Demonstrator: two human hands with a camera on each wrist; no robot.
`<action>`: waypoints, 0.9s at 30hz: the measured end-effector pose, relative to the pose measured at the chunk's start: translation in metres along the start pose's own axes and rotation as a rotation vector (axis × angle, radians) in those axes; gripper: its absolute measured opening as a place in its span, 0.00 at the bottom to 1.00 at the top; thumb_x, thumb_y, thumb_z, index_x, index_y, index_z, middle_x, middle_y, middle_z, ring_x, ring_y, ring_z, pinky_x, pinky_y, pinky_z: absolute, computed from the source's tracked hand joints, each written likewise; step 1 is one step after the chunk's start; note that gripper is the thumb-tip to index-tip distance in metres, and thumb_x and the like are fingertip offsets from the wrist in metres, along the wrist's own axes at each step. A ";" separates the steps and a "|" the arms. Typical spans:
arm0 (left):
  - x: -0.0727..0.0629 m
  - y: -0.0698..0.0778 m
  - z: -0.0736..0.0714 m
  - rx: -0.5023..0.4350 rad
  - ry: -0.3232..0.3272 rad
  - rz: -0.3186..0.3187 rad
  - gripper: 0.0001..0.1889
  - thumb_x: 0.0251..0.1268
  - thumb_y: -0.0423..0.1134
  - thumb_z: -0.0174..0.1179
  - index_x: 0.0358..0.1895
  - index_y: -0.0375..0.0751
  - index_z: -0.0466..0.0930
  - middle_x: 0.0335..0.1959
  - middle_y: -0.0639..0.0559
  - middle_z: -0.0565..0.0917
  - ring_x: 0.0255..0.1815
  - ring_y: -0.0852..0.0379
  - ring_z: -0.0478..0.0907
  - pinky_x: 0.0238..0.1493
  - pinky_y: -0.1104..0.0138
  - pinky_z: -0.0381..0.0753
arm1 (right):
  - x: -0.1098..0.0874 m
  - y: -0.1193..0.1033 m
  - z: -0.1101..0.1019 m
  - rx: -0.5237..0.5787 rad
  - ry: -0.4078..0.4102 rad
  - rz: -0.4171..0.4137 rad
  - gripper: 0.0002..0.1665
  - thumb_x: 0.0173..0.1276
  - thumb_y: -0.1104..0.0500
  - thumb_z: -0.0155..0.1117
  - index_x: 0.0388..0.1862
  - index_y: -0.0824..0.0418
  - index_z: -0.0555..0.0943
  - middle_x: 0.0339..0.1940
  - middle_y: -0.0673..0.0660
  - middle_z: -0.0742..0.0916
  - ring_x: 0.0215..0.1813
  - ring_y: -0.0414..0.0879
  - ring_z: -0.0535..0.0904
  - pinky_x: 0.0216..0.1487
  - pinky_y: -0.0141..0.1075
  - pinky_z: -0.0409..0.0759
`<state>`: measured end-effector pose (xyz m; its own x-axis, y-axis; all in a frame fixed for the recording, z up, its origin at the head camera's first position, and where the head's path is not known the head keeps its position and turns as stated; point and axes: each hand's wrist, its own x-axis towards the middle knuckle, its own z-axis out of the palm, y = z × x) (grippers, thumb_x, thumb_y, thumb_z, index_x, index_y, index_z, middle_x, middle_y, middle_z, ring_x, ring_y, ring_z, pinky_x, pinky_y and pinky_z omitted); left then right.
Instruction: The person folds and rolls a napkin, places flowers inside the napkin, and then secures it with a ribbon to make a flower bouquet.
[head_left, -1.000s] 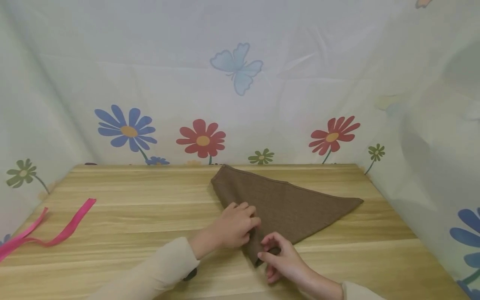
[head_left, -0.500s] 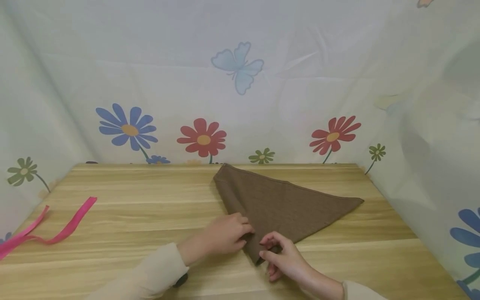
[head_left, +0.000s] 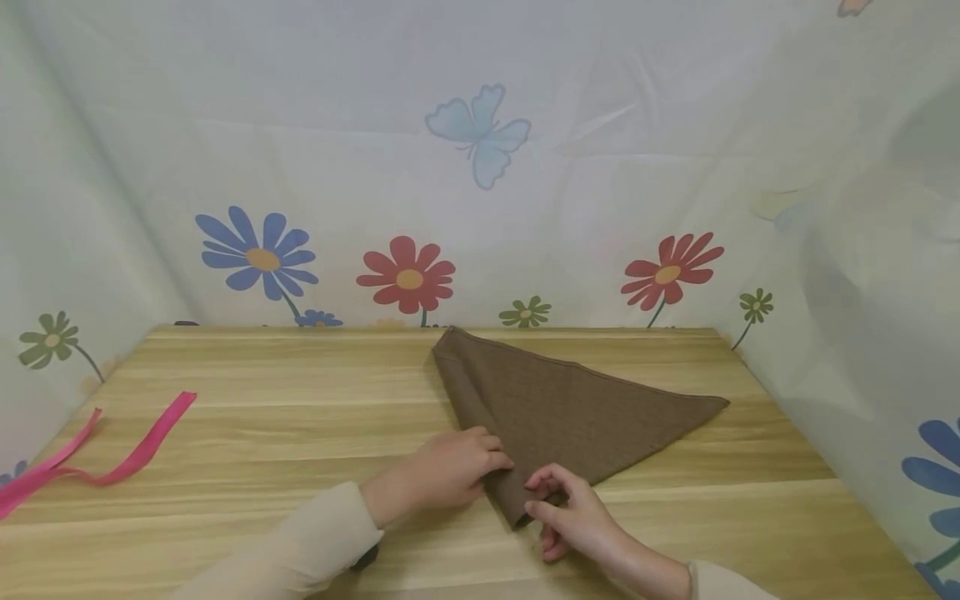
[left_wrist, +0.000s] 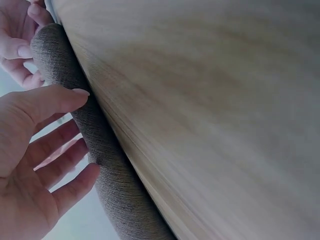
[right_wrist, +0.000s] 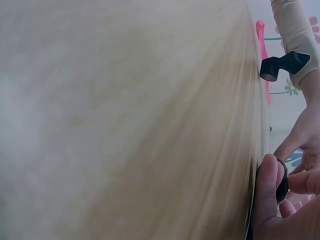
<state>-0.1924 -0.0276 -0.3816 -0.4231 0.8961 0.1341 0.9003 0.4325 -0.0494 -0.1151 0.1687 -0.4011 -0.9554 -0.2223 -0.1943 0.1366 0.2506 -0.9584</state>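
Note:
A brown cloth (head_left: 577, 408) lies on the wooden table, its left side rolled into a tube and the rest flat, tapering to a point at the right. My left hand (head_left: 450, 471) holds the roll partway along; in the left wrist view its thumb rests on one side of the rolled cloth (left_wrist: 120, 185) and its fingers bend against the other. At the near end, my right hand (head_left: 573, 517) holds the roll between thumb and fingers. The right wrist view shows the dark roll end (right_wrist: 283, 185) between them.
A pink ribbon (head_left: 150, 446) lies loosely at the table's left side. The wooden table (head_left: 300, 375) ends at the back against a curtain (head_left: 337, 158) printed with flowers and a butterfly. A black wrist device (right_wrist: 285, 65) shows on the left sleeve.
My left hand has slid along the roll toward me and stays low on it. The rolled left edge has shifted slightly to the right; my right hand has barely moved.

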 end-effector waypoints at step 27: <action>0.021 0.001 -0.003 0.161 -0.027 0.024 0.09 0.43 0.34 0.62 0.30 0.54 0.82 0.23 0.60 0.77 0.24 0.62 0.74 0.21 0.71 0.70 | -0.001 -0.001 -0.006 0.048 -0.018 0.028 0.20 0.60 0.60 0.60 0.48 0.67 0.69 0.43 0.58 0.74 0.19 0.41 0.75 0.21 0.41 0.79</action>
<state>-0.2002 -0.0085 -0.3763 -0.4066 0.9076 0.1044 0.8828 0.4197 -0.2108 -0.1158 0.1745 -0.3982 -0.9462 -0.2327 -0.2248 0.1763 0.2119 -0.9613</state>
